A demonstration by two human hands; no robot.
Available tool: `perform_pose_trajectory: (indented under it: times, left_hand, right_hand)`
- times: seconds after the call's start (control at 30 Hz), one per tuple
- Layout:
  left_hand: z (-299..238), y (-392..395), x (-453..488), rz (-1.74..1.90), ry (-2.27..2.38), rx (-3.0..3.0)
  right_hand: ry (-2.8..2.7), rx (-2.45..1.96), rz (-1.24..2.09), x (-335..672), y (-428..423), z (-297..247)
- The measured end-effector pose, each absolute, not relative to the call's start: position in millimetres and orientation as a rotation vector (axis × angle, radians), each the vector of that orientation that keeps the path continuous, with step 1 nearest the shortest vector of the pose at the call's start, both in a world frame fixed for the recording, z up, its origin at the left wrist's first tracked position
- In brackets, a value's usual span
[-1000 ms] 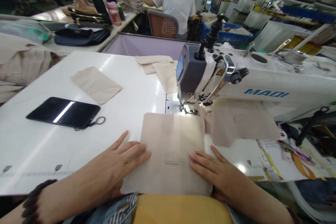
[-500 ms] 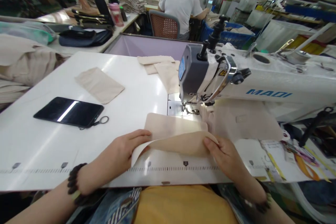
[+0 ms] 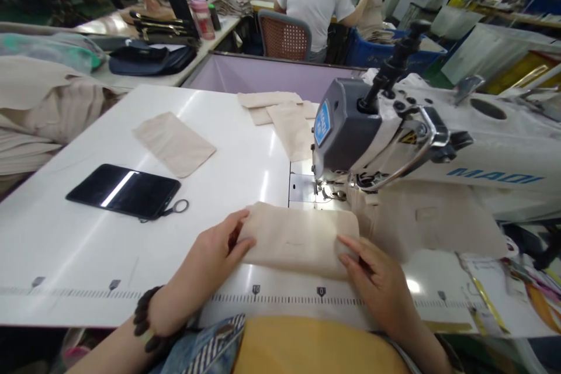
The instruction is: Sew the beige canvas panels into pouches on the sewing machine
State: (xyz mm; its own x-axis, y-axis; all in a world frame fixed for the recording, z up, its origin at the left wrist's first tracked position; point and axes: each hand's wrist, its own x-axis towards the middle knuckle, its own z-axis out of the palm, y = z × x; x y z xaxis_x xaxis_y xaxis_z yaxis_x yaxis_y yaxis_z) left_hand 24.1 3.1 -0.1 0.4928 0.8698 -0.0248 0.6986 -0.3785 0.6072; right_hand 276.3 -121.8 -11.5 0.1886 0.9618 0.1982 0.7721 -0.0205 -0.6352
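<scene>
A beige fabric piece (image 3: 302, 239) lies flat in front of the sewing machine (image 3: 350, 128), between my two hands. My left hand (image 3: 219, 257) grips its left end, thumb on top and fingers at the edge. At the right end, my right hand (image 3: 372, 269) has thumb and index finger on the cloth near its edge; the other fingers curl beneath. Just behind the cloth are the presser foot (image 3: 335, 194) and metal needle plate (image 3: 302, 187), apart from it. A larger beige panel (image 3: 438, 222) rests under the machine arm, to the right.
A black phone (image 3: 123, 190) with a ring strap and a loose beige piece (image 3: 175, 143) lie on the left. More beige pieces (image 3: 284, 123) sit behind the needle area. Scissors and papers (image 3: 504, 286) are at right. A co-worker (image 3: 313, 0) sits beyond the purple partition (image 3: 254, 76).
The fabric's near edge, lifted and curled before, now lies flat over the piece. Both hands have shifted their hold to its ends. The view has turned slightly, and the co-worker's arm has risen with cloth.
</scene>
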Motion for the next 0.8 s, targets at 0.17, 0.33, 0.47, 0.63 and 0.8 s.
perform_pose_trajectory:
  times: [0.17,0.33,0.47,0.63,0.8]
  left_hand:
    - [-7.6,-1.3,18.2,0.534,1.223,2.235]
    - [-9.9,-1.2,16.0,0.523,1.076,2.328]
    - [-9.6,-1.1,15.4,0.511,1.089,2.303]
    - [-8.4,-2.0,15.4,0.511,1.112,2.296]
    - [-5.5,-4.1,15.1,0.485,1.148,2.257]
  right_hand:
    - [-1.657,-1.911,0.361,275.3,-116.8,-9.0]
    - [-1.681,-1.896,0.329,274.9,-116.5,-4.1]
    - [-1.636,-1.895,0.319,275.4,-117.0,-4.3]
    - [-1.634,-1.949,0.301,276.6,-114.6,-4.0]
    - [-1.677,-1.973,0.354,278.3,-113.4,-0.8]
